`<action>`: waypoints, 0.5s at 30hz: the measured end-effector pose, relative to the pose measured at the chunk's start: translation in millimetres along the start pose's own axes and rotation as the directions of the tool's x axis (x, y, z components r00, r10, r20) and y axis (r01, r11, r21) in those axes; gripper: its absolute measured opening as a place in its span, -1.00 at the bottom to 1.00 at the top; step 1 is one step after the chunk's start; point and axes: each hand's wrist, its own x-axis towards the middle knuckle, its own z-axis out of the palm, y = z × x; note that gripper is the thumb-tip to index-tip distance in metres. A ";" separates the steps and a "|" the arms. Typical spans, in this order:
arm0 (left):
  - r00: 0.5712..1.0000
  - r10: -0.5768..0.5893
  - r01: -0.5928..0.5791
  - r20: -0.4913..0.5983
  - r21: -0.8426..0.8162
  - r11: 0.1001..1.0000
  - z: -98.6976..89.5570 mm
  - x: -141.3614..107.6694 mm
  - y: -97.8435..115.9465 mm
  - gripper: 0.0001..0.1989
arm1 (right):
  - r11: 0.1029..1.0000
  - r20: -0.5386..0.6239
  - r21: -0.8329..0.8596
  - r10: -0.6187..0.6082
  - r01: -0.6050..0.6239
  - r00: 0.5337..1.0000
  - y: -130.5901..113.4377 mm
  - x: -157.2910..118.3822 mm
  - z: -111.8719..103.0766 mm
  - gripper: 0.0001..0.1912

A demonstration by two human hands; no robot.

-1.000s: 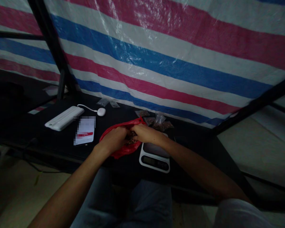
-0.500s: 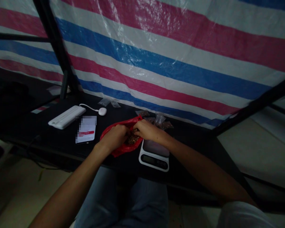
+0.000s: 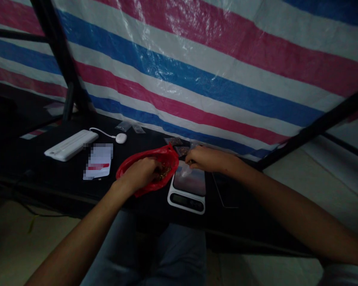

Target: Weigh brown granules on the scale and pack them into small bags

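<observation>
A red plastic bag (image 3: 127,167) lies with its mouth spread, holding a heap of small brass-coloured pieces (image 3: 164,171) too small to name. My left hand (image 3: 144,171) reaches into it, fingers curled down among the pieces; what the fingertips grip is hidden. To the right stands a white digital scale (image 3: 186,200) with a dark, shiny plate. On the plate rests a small clear plastic bag (image 3: 185,171). My right hand (image 3: 199,158) is above the plate's far right corner, thumb and fingers pinched at the clear bag, with a few brass-coloured pieces showing between them.
Behind the scale lie small filled clear bags (image 3: 183,151). A white power bank (image 3: 73,146) is cabled to a round white device (image 3: 121,138), near a phone (image 3: 100,161). Flat clear bags (image 3: 124,126) lie at the back, by a striped plastic sheet (image 3: 173,95).
My right hand has left the red bag and moved right, over the scale. My left hand stays in the red bag. The clear bag on the plate now shows. The view has shifted slightly.
</observation>
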 end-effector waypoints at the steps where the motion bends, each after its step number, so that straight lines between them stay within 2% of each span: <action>1: 1.000 0.001 -0.001 0.006 0.026 1.000 1.3 0.0 1.9 -0.70 | 0.999 0.027 -0.045 -0.002 0.004 1.000 -2.1 3.1 0.9 -0.82; 5: 1.000 -0.014 0.013 0.015 0.091 0.996 2.3 -1.5 8.2 -0.57 | 0.991 0.072 -0.136 0.002 0.007 0.997 -7.6 13.1 4.4 -0.82; 9: 0.998 -0.054 0.052 0.028 0.084 0.995 -0.1 -1.3 11.8 -0.69 | 0.981 0.046 -0.196 0.025 -0.015 0.999 -6.9 16.5 4.9 -0.89; 12: 0.999 -0.049 0.048 0.006 0.049 0.998 0.5 -0.4 11.3 -0.70 | 0.989 0.051 -0.150 0.007 0.001 0.999 -4.8 17.8 4.4 -0.93; 15: 0.999 -0.031 0.031 -0.017 0.035 0.999 2.2 -0.5 8.9 -0.71 | 0.997 0.003 -0.059 -0.039 0.039 0.999 -1.1 17.3 6.6 -0.95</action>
